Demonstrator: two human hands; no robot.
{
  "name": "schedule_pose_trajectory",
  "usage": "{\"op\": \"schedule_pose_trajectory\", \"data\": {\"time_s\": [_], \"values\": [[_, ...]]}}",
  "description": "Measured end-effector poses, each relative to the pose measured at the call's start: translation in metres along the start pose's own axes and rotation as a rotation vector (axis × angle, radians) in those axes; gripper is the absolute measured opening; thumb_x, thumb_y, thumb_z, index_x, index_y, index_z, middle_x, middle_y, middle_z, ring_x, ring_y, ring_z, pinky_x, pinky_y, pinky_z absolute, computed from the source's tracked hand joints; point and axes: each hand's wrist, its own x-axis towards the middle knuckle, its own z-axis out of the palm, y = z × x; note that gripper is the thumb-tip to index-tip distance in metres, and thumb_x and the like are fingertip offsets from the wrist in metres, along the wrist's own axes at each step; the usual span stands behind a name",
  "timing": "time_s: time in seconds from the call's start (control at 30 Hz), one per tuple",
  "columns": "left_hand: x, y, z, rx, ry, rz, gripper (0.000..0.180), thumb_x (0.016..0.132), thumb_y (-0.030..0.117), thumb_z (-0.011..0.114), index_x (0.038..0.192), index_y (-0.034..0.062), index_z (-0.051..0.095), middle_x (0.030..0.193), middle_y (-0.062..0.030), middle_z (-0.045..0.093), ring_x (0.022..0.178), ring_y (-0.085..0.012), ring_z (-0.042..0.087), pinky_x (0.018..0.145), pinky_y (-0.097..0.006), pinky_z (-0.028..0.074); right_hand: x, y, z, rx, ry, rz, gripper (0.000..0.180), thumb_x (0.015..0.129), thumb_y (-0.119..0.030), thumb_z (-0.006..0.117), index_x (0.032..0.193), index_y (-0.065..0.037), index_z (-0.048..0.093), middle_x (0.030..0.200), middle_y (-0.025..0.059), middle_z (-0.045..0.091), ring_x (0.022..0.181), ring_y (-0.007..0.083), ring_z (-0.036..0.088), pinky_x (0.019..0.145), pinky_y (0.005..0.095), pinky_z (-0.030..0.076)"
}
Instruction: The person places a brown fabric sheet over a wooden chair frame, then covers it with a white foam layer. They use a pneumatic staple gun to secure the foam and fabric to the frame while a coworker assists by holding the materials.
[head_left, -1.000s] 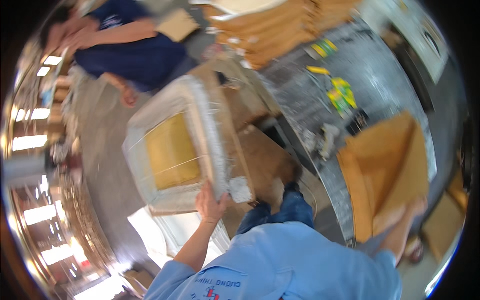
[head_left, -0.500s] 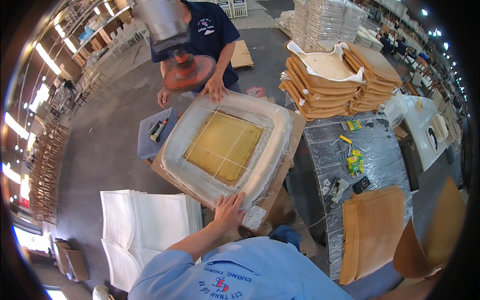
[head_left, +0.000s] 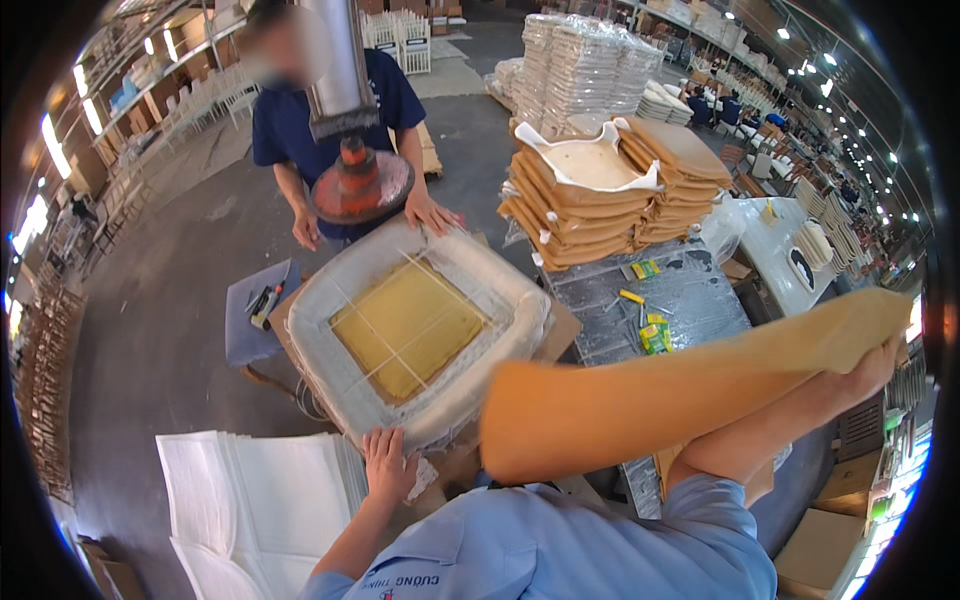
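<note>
My left hand [head_left: 388, 464] rests with its fingers stretched out on the near edge of a square white padded form [head_left: 462, 400]. A yellowish panel [head_left: 408, 325] crossed by white cords lies in its middle. Out at the right, my raised right hand [head_left: 872, 365] grips one end of a tan leather-like sheet [head_left: 640, 405]; the sheet hangs across in front of me toward the form's near right corner. Above the form's far side is a round orange-red press head [head_left: 362, 190] on a metal column. A co-worker's hand [head_left: 430, 212] lies on the far edge.
To the right, a plastic-covered table [head_left: 590, 300] carries a stack of tan cushions [head_left: 580, 210] and small yellow-green packets [head_left: 655, 335]. White sheets [head_left: 255, 500] are stacked at the lower left. A grey-blue seat [head_left: 255, 325] holding a tool stands left of the form.
The tan sheet has swung up and leftward in my right hand, which has come into view. My view has turned right, and my left hand stays at the form's near edge.
</note>
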Motion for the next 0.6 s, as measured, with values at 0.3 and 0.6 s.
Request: {"op": "schedule_pose_trajectory", "data": {"time_s": [0.3, 0.6], "values": [[0.068, 0.049, -0.056, -1.483, -0.64, -0.313, 0.085, 0.102, 0.055, 0.075, 0.163, 0.0009, 0.05, 0.163, -0.0164, 0.055, 0.153, -0.0316, 0.048, 0.13, -0.046, 0.033, -0.08, -0.117, 0.185, -0.208, 0.246, -0.073, 0.039, 0.118, -0.024, 0.056, 0.139, 0.004, 0.073, 0.127, 0.011, 0.078, 0.111, 0.0179, 0.073, 0.096, 0.0301, 0.06], [0.099, 0.08, -0.089, -1.046, -0.692, -0.091, 0.033, 0.109, 0.016, 0.07, 0.138, 0.0001, 0.071, 0.122, -0.0062, 0.078, 0.11, -0.0147, 0.068, 0.103, -0.032, 0.054, -0.083, -0.148, 0.251, 0.019, 0.517, -0.284, 0.039, 0.095, -0.031, 0.078, 0.117, 0.002, 0.077, 0.103, 0.0144, 0.072, 0.102, 0.0355, 0.073, 0.078, 0.0479, 0.064]]}}
